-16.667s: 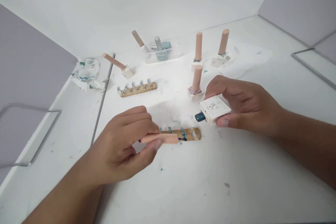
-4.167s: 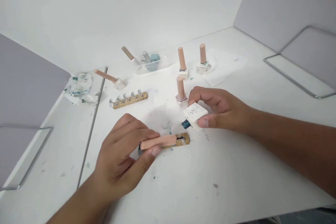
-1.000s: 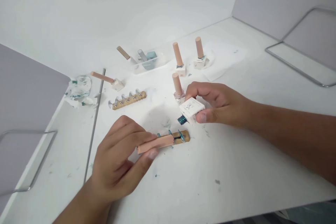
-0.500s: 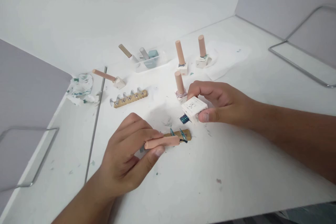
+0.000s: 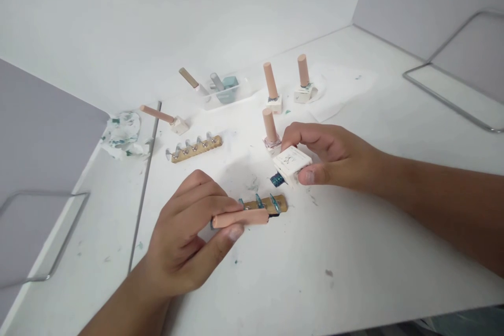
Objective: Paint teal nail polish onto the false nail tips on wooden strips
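Head view: the only view; all below from it.
Left hand (image 5: 189,231): thumb and fingers pinching the peach cap (image 5: 240,218), grip closed around it.
Cap: held roughly level over the near strip (image 5: 282,202), pointing right; dark brush (image 5: 273,215) out of its right end.
Brush: at the strip's near edge, by the rightmost teal tip (image 5: 275,203); cannot tell if touching.
Right hand (image 5: 331,155): thumb and fingers pinching the white bottle (image 5: 292,164) by its sides; bottle tilted, teal-coated neck (image 5: 277,179) toward the left.
Near strip: on the table (image 5: 275,289), between the hands; three teal tips visible.
In the way: left hand and cap cover the strip's left part.
Far strip (image 5: 199,151): farther and left; row of clear tips, well apart from both hands.
Close bottle (image 5: 271,134): peach cap, just beyond right fingertips, partly hidden by them.
Middle bottle (image 5: 271,89): upright, beyond the close one.
Far-right bottle (image 5: 303,81): by the white sheet (image 5: 334,107).
Left bottle (image 5: 179,125): cap slanting left, beyond the far strip.
Clear box (image 5: 232,102): far side; teal bottle (image 5: 228,95) and others inside.
Crumpled paper (image 5: 123,134): far left, teal-stained, just left of the dark seam (image 5: 145,184).
Metal bars: one left (image 5: 63,250), one right (image 5: 452,101), clear of the hands.
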`<state>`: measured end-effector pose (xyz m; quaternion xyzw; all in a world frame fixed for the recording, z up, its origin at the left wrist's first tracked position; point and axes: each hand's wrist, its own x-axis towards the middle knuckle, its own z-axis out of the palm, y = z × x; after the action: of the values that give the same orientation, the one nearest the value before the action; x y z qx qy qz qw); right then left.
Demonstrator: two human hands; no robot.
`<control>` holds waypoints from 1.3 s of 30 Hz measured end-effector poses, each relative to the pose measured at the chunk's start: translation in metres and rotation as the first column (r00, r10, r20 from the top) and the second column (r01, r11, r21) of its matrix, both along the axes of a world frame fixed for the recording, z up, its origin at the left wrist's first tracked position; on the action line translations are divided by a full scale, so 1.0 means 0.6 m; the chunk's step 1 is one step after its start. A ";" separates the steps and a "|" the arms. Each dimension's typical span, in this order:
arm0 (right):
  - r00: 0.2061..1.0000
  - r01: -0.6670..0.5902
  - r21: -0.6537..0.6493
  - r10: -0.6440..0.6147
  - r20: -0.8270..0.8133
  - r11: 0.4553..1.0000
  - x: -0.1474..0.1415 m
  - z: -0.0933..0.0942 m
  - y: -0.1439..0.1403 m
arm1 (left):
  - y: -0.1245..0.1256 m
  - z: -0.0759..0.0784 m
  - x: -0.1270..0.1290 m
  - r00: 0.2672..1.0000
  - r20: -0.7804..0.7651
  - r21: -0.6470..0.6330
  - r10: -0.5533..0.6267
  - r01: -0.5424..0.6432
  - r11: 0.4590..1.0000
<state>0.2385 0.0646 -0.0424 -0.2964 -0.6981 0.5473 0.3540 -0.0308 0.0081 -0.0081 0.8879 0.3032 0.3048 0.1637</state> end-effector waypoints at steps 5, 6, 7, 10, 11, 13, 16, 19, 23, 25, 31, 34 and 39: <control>1.000 0.003 0.002 -0.003 0.004 1.000 0.003 -0.001 0.001 | 0.001 -0.003 0.002 0.998 -0.022 0.031 0.053 -0.052 0.998; 1.000 -0.002 0.009 0.002 0.007 1.000 0.003 -0.002 0.001 | 0.002 -0.003 0.002 0.998 -0.015 0.028 0.058 -0.057 0.998; 1.000 -0.009 0.017 0.009 0.010 1.000 0.004 -0.002 0.002 | 0.002 -0.003 0.003 0.998 -0.003 0.024 0.055 -0.055 0.998; 1.000 -0.013 0.024 0.013 0.006 1.000 0.004 -0.003 0.003 | 0.002 -0.002 0.005 0.999 0.014 0.019 0.039 -0.039 0.999; 1.000 -0.009 0.021 0.009 0.003 1.000 0.003 -0.002 0.003 | 0.002 -0.001 0.006 0.999 0.008 0.020 0.042 -0.042 0.999; 1.000 -0.003 0.013 0.003 0.001 1.000 0.002 -0.002 0.002 | 0.002 0.000 0.008 0.998 -0.011 0.025 0.066 -0.066 0.997; 1.000 -0.002 0.009 0.002 -0.004 1.000 0.001 -0.001 0.001 | 0.004 0.001 0.008 0.997 -0.010 0.032 0.083 -0.082 0.996; 1.000 0.003 -0.001 -0.003 -0.018 1.000 0.001 -0.002 -0.001 | 0.004 0.000 0.007 0.999 0.015 0.031 0.048 -0.049 0.998; 1.000 0.018 -0.013 -0.018 -0.019 1.000 0.001 -0.003 -0.002 | 0.002 -0.001 0.008 0.995 -0.002 0.009 0.105 -0.105 0.994; 0.999 0.031 -0.019 -0.031 -0.017 0.999 0.001 -0.003 -0.002 | 0.002 -0.001 0.009 0.992 0.006 0.002 0.122 -0.122 0.993; 0.999 0.043 -0.009 -0.043 -0.021 0.999 0.001 -0.003 -0.001 | 0.003 0.000 0.011 0.996 -0.007 0.052 0.090 -0.090 0.995; 1.000 0.021 -0.019 -0.022 -0.018 1.000 0.002 -0.003 -0.001 | 0.005 -0.002 0.010 0.994 -0.008 0.054 0.110 -0.109 0.993; 1.000 0.013 -0.031 -0.014 -0.012 0.999 0.003 -0.005 -0.001 | 0.006 -0.001 0.009 0.997 0.012 0.058 0.082 -0.083 0.995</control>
<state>0.2405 0.0640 -0.0456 -0.3031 -0.6855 0.5573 0.3573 -0.0252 0.0118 -0.0089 0.8776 0.3297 0.3244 0.1262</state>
